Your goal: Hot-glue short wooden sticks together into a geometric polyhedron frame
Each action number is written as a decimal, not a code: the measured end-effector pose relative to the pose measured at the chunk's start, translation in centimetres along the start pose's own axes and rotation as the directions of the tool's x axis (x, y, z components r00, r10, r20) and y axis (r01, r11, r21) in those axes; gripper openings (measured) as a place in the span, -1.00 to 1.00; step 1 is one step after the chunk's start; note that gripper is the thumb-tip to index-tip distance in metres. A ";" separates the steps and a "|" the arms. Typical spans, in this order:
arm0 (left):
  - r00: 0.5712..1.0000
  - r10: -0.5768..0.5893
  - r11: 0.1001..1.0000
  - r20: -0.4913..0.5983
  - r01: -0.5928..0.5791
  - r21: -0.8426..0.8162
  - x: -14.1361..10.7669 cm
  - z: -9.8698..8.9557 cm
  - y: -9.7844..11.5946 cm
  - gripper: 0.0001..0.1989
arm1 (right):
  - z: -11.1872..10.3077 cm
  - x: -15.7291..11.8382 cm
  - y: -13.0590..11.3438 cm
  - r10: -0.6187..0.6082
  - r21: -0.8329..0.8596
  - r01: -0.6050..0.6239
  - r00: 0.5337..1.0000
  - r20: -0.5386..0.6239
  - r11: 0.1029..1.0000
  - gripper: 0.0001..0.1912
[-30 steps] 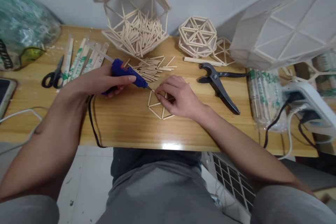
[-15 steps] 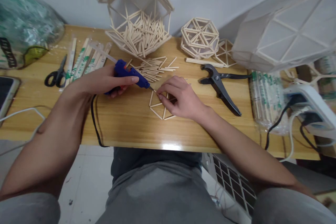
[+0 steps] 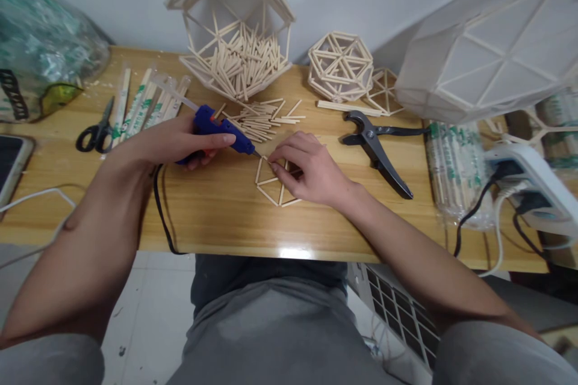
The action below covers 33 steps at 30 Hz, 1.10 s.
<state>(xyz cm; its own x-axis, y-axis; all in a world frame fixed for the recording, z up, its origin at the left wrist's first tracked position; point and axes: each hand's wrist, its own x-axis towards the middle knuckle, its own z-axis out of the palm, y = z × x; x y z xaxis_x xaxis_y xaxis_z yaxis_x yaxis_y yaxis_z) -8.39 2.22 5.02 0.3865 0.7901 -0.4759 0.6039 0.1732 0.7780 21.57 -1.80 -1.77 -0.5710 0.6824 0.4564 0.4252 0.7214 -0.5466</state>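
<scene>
A blue hot glue gun (image 3: 223, 127) is gripped in my left hand (image 3: 194, 143), with a clear glue stick poking out of its rear. Its nozzle points down at a corner of a small flat frame of wooden sticks (image 3: 270, 194) lying on the table. My right hand (image 3: 309, 168) is closed at that frame, thumb and fingertips pinching a thin wooden stick (image 3: 270, 160) by the nozzle; the palm covers the frame's right part. Just behind the hands lies a loose heap of short wooden sticks (image 3: 257, 123).
An open stick structure (image 3: 187, 63) full of cut sticks stands behind, beside a small stick ball (image 3: 341, 66). Black pliers (image 3: 377, 150) lie right, near wrapped chopsticks (image 3: 458, 174) and a white power strip (image 3: 533, 183). Scissors (image 3: 97, 132) and a phone (image 3: 13, 162) are left.
The whole view has shifted very slightly. Both hands, the glue gun and the stick frame keep nearly the same places relative to each other.
</scene>
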 end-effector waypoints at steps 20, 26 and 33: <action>1.000 -0.022 1.000 -0.021 0.022 0.000 0.3 0.2 -0.5 -0.42 | 0.1 0.0 0.1 -0.020 -0.011 0.020 1.000 -0.017 1.000 -0.88; 0.999 -0.037 0.999 -0.026 0.037 0.003 0.4 0.2 -0.6 -0.39 | 0.1 0.1 0.1 -0.032 -0.016 0.032 0.999 -0.022 0.999 -0.88; 0.998 -0.053 0.999 -0.033 0.053 0.002 0.4 0.1 -0.6 -0.37 | 0.1 0.0 0.2 -0.028 -0.003 0.028 0.999 -0.018 1.000 -0.88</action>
<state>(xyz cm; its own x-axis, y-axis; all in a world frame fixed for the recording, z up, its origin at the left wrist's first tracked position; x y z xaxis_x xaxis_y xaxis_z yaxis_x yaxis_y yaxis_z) -8.46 2.38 4.30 0.3310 0.7986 -0.5026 0.6250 0.2136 0.7509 21.53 -1.67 -1.96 -0.5702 0.6640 0.4837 0.4116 0.7404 -0.5313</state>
